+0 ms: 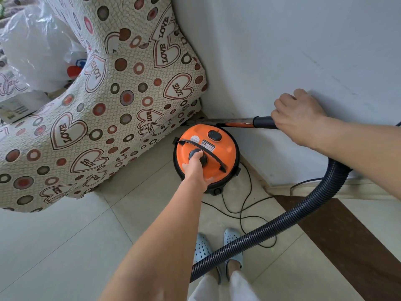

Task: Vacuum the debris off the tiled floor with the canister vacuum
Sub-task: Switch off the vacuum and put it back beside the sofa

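Left hand [196, 168] gripping hose end on orange canister vacuum [206, 155], right hand [297, 114] gripping wand [238, 122], tiled floor [65, 246]

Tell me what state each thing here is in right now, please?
canister vacuum: upright in the corner beside the covered sofa.
left hand: gripping the black knob on the vacuum's lid.
right hand: gripping the wand's black end.
wand: lying level above the vacuum.
hose: curving down past the feet.
power cord: loose on the tiled floor.
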`<control>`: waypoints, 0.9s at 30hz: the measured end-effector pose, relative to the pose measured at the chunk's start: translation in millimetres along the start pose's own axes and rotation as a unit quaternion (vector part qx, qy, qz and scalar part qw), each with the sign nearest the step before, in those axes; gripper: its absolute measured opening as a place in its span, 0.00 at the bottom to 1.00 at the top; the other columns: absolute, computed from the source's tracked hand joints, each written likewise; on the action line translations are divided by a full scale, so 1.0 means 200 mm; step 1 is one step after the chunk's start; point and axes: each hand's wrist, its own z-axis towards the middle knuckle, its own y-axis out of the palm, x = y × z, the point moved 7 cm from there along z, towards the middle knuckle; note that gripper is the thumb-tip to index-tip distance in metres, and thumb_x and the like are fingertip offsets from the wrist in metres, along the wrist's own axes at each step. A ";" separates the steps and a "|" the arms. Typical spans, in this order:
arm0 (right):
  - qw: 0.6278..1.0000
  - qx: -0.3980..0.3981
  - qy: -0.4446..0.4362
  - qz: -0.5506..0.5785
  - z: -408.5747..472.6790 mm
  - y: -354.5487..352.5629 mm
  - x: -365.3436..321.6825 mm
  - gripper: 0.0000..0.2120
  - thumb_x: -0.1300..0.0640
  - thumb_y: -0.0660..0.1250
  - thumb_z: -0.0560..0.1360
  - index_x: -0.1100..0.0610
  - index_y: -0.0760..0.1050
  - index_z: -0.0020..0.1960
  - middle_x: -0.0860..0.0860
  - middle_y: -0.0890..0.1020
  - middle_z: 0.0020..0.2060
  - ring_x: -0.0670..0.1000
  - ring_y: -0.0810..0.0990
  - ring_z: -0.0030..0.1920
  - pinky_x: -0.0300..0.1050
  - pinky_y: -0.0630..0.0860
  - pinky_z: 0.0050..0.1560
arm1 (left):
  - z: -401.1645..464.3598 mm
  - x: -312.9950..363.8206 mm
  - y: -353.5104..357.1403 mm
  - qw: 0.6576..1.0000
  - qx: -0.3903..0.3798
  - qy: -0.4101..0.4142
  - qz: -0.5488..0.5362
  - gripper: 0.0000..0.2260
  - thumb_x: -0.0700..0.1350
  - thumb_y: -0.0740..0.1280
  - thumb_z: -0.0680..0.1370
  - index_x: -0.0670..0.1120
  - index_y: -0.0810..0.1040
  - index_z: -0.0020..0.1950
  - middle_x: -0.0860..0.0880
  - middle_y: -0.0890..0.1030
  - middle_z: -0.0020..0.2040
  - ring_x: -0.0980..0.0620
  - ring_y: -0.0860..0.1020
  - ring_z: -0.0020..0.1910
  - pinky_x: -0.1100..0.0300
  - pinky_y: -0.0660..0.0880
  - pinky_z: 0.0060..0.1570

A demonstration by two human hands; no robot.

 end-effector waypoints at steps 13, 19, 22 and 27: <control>1.000 0.009 -0.009 0.006 -0.01 -0.02 -0.03 0.24 0.45 0.66 0.77 0.56 0.66 0.68 0.54 0.71 0.63 0.55 0.69 0.62 0.49 0.69 0.59 | -0.04 0.01 0.00 1.000 0.010 -0.005 0.014 0.34 0.51 0.70 0.74 0.52 0.58 0.76 0.44 0.67 0.71 0.38 0.67 0.69 0.37 0.73 0.57; 1.000 0.017 -0.013 0.008 -0.01 -0.08 -0.03 0.26 0.44 0.65 0.77 0.56 0.65 0.70 0.54 0.70 0.65 0.55 0.68 0.65 0.52 0.68 0.62 | -0.08 0.03 -0.02 1.000 0.005 -0.002 0.008 0.33 0.50 0.69 0.76 0.52 0.57 0.77 0.45 0.64 0.74 0.38 0.64 0.71 0.38 0.72 0.58; 1.000 0.020 -0.015 0.008 -0.01 -0.13 -0.03 0.26 0.44 0.65 0.77 0.56 0.65 0.70 0.55 0.70 0.65 0.56 0.68 0.65 0.53 0.68 0.62 | -0.11 0.04 -0.03 1.000 0.002 -0.004 0.004 0.33 0.50 0.69 0.76 0.52 0.57 0.77 0.45 0.62 0.75 0.38 0.62 0.72 0.38 0.71 0.60; 1.000 0.024 -0.019 0.003 -0.03 -0.17 -0.04 0.28 0.44 0.66 0.77 0.57 0.65 0.71 0.56 0.69 0.66 0.56 0.68 0.66 0.55 0.68 0.64 | -0.13 0.06 -0.06 1.000 -0.001 -0.004 -0.003 0.35 0.50 0.69 0.76 0.52 0.55 0.78 0.44 0.60 0.76 0.38 0.61 0.74 0.40 0.71 0.62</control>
